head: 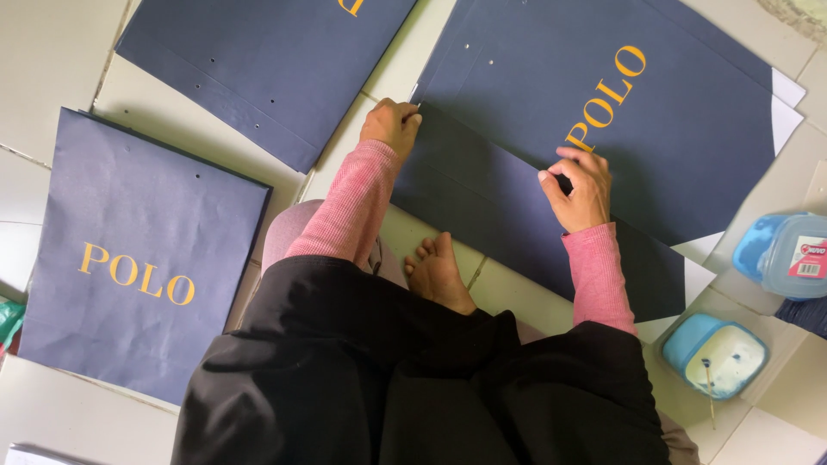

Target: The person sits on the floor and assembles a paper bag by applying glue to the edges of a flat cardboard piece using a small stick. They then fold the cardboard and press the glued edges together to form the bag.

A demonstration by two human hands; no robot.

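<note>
Scene: a person sits on a pale tiled floor (pixel 52 52), folding a navy paper sheet (pixel 517 172) with gold lettering.
Left hand: the left hand (pixel 392 125), fingers curled together, presses the sheet's folded edge at its upper left end.
Right hand: the right hand (pixel 579 185) pinches the same fold further along.
Doing it well: likely by keeping both hands on one straight line and creasing evenly.
Packages: a finished navy bag (pixel 138 258) lies left; another flat sheet (pixel 258 60) above.
Tubs: an open blue glue tub (pixel 715 355) with a stick, and a lidded blue tub (pixel 784 254), sit right.
</note>
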